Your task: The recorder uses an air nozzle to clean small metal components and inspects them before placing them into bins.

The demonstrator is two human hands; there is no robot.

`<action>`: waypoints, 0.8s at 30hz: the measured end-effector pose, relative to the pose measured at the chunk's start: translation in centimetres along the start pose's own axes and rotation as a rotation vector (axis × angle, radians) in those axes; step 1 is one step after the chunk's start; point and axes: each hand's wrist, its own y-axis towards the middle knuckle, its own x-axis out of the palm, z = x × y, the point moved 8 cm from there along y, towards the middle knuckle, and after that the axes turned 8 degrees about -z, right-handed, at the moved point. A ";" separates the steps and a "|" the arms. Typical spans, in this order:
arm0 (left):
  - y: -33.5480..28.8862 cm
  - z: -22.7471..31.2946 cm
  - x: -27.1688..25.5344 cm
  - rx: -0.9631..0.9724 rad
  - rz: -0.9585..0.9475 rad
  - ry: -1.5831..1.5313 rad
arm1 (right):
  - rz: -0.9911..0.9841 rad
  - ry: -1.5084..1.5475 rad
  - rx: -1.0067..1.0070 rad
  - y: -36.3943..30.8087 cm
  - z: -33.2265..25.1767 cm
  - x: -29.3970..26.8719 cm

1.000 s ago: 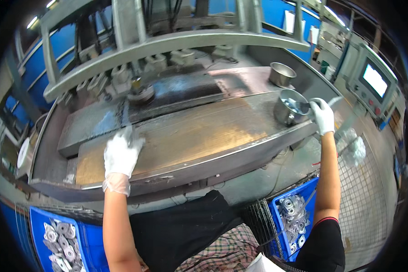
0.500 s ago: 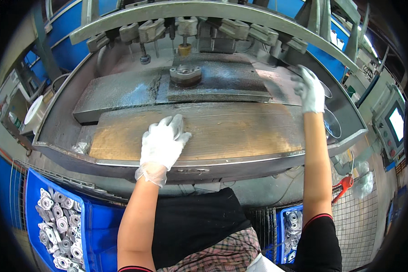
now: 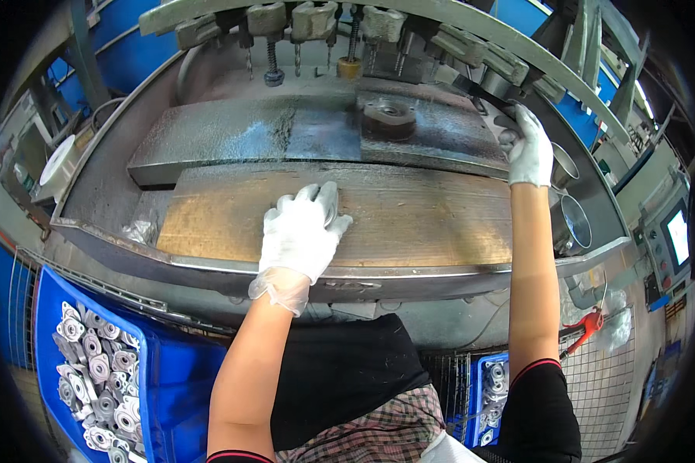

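My left hand (image 3: 303, 235), in a white glove, rests on the brown board (image 3: 417, 220). Its fingers are bent, and a greyish shape between thumb and forefinger is too unclear to name. At the right, my gloved right hand (image 3: 530, 149) is closed round the near end of a dark bar-like handle (image 3: 483, 94). Where the handle's far end leads I cannot make out. Between the hands and further back, a round metal flange part (image 3: 388, 117), blurred, lies on a dark plate (image 3: 448, 143). Above it hang several drill bits (image 3: 297, 58) and a spring-wrapped spindle (image 3: 272, 65).
A metal basin (image 3: 440, 275) surrounds the work. Two metal cups (image 3: 570, 224) stand at its right wall. Blue bins of grey castings (image 3: 96, 378) sit below left and below right. A red air gun (image 3: 589, 330) hangs at the right, near a control panel (image 3: 668, 243).
The dark plate with the flange part has slid right beneath the spindles. My left hand has shifted right and slightly up. My right hand keeps nearly its place, and its dark handle now shows more clearly.
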 end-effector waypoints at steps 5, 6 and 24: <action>0.2 0.0 0.3 0.006 -0.007 0.025 | 0.108 -0.082 -0.083 0.1 0.4 4.0; 0.2 0.2 0.3 0.010 -0.016 0.032 | 0.089 -0.097 -0.060 0.7 1.0 4.7; 0.2 -0.3 0.6 0.058 0.102 0.005 | 0.152 -0.253 0.038 -0.8 6.0 10.5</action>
